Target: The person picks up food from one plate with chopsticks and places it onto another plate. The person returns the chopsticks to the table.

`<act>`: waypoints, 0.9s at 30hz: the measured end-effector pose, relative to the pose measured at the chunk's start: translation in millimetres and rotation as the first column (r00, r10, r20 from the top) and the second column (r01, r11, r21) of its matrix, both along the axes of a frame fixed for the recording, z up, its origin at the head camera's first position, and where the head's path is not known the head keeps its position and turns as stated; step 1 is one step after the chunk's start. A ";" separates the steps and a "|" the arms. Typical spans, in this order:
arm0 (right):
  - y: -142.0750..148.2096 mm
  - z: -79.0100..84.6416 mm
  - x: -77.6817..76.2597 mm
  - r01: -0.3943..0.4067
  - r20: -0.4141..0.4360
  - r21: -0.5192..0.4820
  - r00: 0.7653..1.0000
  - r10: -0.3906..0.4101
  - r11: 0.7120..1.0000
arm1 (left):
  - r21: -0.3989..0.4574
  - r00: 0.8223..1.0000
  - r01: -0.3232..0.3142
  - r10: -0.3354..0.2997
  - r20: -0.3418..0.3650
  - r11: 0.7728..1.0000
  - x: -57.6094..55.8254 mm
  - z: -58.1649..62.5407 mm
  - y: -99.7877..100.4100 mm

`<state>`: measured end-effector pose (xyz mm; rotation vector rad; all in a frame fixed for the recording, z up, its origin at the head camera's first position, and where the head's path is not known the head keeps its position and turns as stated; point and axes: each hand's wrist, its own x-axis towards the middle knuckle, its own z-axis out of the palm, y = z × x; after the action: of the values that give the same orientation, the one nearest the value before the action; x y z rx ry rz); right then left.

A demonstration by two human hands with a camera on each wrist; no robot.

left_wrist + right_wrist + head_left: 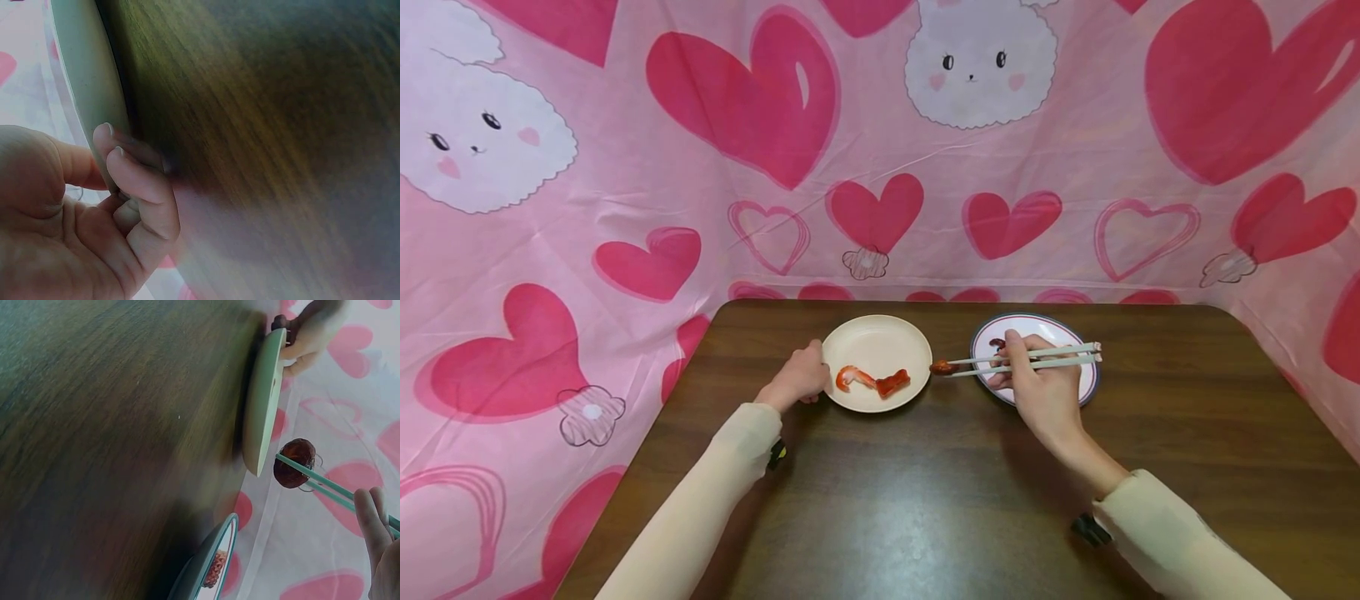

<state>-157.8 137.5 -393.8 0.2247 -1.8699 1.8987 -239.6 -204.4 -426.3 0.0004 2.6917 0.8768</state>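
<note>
My left hand (800, 372) pinches the left rim of a cream plate (880, 330), thumb on top and fingers curled beneath, as the left wrist view shows. On that plate lie an orange-and-white shrimp (853, 377) and a glossy red-brown piece of food (892, 383). My right hand (1043, 387) grips a pair of pale green chopsticks (1063, 356), pointing left. Between their tips is a glossy dark reddish-brown morsel (295, 464), raised above the table beside the cream plate's right edge. Its exact kind I cannot tell.
A white plate (1086, 385) with a blue rim and red line stands under my right hand, partly hidden by it. Dark reddish food (215, 569) lies on it. Both plates stand toward the far edge of the brown wooden table (880, 500). Pink heart-print cloth (880, 150) hangs behind.
</note>
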 end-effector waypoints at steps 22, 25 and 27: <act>-11.9 -2.8 -10.0 0.003 0.015 0.002 1.000 -0.003 1.000 | -0.005 1.000 -0.005 0.005 0.002 1.000 -2.2 -2.1 0.1; -14.1 -3.0 -11.2 0.005 0.007 0.009 1.000 -0.005 1.000 | -0.004 1.000 -0.010 0.010 0.005 1.000 -2.3 -1.7 0.5; -15.6 -3.3 -12.3 0.005 0.001 0.013 1.000 -0.005 1.000 | -0.004 1.000 -0.013 0.013 0.007 1.000 -1.9 -1.3 1.0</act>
<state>-170.1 122.0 -397.1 0.2234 -1.8825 1.8839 -241.5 -203.4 -427.6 -0.0214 2.6903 0.8738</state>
